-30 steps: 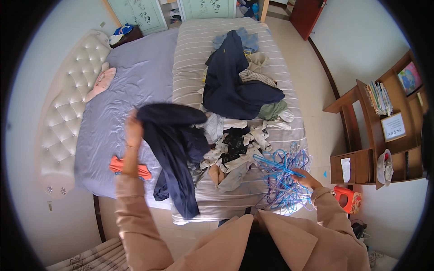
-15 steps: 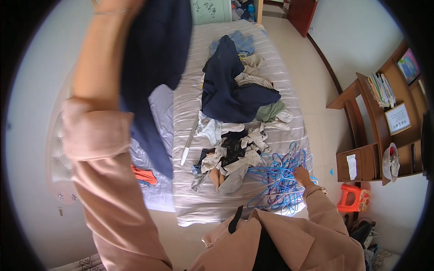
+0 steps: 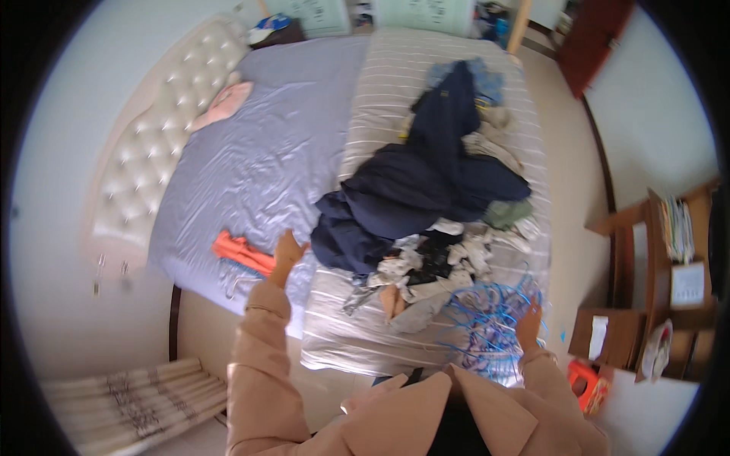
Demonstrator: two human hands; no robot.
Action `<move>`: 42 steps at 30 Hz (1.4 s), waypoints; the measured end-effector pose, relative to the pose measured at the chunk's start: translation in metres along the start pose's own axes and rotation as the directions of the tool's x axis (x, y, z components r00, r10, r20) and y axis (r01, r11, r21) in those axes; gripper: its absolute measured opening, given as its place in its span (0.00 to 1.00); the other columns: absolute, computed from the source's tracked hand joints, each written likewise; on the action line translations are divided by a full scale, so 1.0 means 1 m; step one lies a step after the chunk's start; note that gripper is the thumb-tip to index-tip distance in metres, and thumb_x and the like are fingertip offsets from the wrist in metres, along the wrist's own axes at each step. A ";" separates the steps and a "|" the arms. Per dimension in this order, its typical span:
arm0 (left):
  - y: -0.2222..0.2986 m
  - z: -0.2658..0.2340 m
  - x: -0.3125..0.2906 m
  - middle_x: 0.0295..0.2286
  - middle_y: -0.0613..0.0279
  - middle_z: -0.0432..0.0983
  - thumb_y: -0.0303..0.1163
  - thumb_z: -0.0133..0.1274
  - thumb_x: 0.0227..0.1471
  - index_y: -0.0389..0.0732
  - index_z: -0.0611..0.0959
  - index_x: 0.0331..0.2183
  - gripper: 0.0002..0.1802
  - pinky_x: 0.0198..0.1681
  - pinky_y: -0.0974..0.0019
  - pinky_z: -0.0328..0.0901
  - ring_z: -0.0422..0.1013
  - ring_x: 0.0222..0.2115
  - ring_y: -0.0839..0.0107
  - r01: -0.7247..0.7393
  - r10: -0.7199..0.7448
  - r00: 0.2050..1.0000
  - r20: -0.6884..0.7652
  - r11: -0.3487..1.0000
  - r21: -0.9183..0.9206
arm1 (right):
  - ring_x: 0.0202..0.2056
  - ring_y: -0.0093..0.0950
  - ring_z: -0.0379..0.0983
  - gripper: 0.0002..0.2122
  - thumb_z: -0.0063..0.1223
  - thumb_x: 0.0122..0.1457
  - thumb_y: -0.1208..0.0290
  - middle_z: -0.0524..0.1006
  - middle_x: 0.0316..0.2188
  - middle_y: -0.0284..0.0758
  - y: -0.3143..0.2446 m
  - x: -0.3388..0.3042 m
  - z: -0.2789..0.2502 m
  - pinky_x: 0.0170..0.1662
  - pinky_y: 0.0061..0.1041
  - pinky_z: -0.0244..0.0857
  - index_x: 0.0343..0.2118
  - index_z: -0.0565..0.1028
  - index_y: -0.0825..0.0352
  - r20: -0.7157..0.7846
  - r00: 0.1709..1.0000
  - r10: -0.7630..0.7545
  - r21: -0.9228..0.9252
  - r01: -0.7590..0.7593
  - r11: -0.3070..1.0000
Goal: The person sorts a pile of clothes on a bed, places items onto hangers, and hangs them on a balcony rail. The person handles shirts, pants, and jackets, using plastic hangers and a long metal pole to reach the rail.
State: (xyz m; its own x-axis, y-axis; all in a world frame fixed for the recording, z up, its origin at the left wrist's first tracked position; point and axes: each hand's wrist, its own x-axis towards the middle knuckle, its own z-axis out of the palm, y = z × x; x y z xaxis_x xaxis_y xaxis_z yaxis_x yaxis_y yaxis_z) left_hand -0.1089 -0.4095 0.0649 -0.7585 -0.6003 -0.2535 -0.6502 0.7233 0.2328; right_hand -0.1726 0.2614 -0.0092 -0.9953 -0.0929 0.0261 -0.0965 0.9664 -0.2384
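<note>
A large dark navy garment lies spread over the heap of clothes on the striped bed sheet. Just left of its lower edge is my left hand, with fingers apart and nothing in it. On the right, my right hand is closed at the edge of a tangled pile of blue and purple hangers; the blur hides how many it grips. White, black and grey clothes lie between the navy garment and the hangers. A folded orange garment rests on the lavender sheet beside my left hand.
The lavender bed half ends at a tufted headboard. A pink item lies near it. To the right stand a brown shelf unit and a red stool. A striped cloth is at the lower left.
The navy garment my left hand held up high now lies across the clothes heap. That hand has come down, let go. My right hand stays at the hangers. The view has swung left.
</note>
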 end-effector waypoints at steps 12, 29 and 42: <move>-0.230 0.217 -0.007 0.40 0.45 0.67 0.55 0.60 0.30 0.27 0.61 0.47 0.50 0.39 0.60 0.62 0.67 0.38 0.61 0.626 -0.818 0.573 0.039 0.407 -0.665 | 0.32 0.31 0.66 0.21 0.44 0.47 0.80 0.67 0.34 0.40 -0.214 -0.037 0.009 0.36 0.25 0.62 0.47 0.61 0.69 0.344 0.836 -0.426 0.536 0.198 0.821; -0.076 0.086 -0.107 0.41 0.37 0.65 0.33 0.39 0.52 0.31 0.62 0.49 0.24 0.38 0.55 0.61 0.65 0.39 0.45 0.110 -0.403 0.721 -0.564 0.870 -0.481 | 0.35 0.33 0.69 0.14 0.46 0.52 0.71 0.70 0.33 0.39 -0.345 -0.072 0.015 0.38 0.28 0.63 0.42 0.67 0.66 0.231 0.864 -0.448 0.716 0.161 0.679; 0.072 0.044 -0.345 0.18 0.57 0.75 0.32 0.52 0.46 0.43 0.72 0.37 0.14 0.20 0.69 0.65 0.72 0.19 0.70 -0.323 0.232 0.941 -0.248 0.837 -0.442 | 0.27 0.41 0.68 0.13 0.44 0.52 0.57 0.70 0.22 0.40 -0.364 -0.077 -0.067 0.29 0.39 0.60 0.25 0.71 0.64 0.227 0.954 -0.198 0.791 -0.061 0.608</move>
State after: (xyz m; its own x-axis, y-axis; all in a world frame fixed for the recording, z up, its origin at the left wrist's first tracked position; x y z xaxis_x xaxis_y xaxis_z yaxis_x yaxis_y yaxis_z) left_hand 0.1078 -0.1352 0.1274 -0.8749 -0.4819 0.0483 -0.3189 0.6482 0.6914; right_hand -0.0608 -0.0675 0.1408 -0.9307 -0.3346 -0.1477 0.0000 0.4037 -0.9149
